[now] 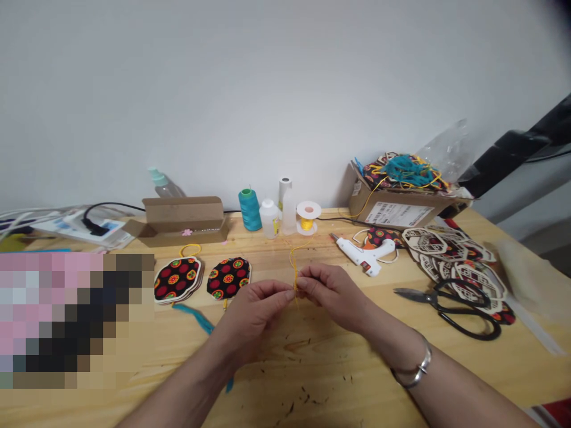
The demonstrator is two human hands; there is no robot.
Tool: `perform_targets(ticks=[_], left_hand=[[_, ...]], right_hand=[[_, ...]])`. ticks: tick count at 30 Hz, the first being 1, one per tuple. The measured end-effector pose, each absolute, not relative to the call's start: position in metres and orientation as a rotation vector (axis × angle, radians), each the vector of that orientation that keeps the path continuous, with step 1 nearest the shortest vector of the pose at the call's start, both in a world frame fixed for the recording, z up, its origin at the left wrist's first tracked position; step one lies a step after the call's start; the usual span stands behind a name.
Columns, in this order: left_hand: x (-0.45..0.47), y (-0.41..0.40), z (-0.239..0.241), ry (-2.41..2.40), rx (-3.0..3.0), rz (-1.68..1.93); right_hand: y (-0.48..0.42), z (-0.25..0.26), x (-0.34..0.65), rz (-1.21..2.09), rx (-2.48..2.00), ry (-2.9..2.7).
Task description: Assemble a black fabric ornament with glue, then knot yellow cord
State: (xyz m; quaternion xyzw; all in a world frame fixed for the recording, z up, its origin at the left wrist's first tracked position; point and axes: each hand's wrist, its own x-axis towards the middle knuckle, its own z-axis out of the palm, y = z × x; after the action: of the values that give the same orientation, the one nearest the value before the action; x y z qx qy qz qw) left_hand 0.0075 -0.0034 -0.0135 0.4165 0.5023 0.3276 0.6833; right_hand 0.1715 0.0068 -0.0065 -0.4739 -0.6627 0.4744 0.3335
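Above the middle of the wooden table [312, 368], my left hand [254, 312] and my right hand [332, 294] meet fingertip to fingertip. Both pinch a thin yellow cord [295, 267] that loops upward between them. The cord trails back toward a small white spool of yellow cord [307, 218] near the wall. My right wrist wears a silver bracelet [417, 368]. Just left of my left hand lie two octagonal pieces covered in black fabric with red dots [228, 277], the left one a small stack [177, 279].
A white glue gun [363, 252] and black scissors [459, 306] lie to the right, by several cut wooden octagons [450, 249]. A teal thread cone [250, 209], small bottles [270, 218] and two cardboard boxes [182, 221] stand at the wall. A teal strip [196, 318] lies near my left forearm.
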Motion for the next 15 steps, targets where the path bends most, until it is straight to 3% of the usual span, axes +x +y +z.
perform_targets(ticks=[8, 15], left_hand=[[0.0083, -0.0022, -0.0106, 1.169, 0.886, 0.834], [0.0084, -0.0011, -0.0133, 1.171, 0.863, 0.862]], right_hand=[[0.0064, -0.0041, 0.1717, 1.478, -1.296, -1.742], [0.0043, -0.0038, 0.1723, 1.404, -1.338, -1.839]])
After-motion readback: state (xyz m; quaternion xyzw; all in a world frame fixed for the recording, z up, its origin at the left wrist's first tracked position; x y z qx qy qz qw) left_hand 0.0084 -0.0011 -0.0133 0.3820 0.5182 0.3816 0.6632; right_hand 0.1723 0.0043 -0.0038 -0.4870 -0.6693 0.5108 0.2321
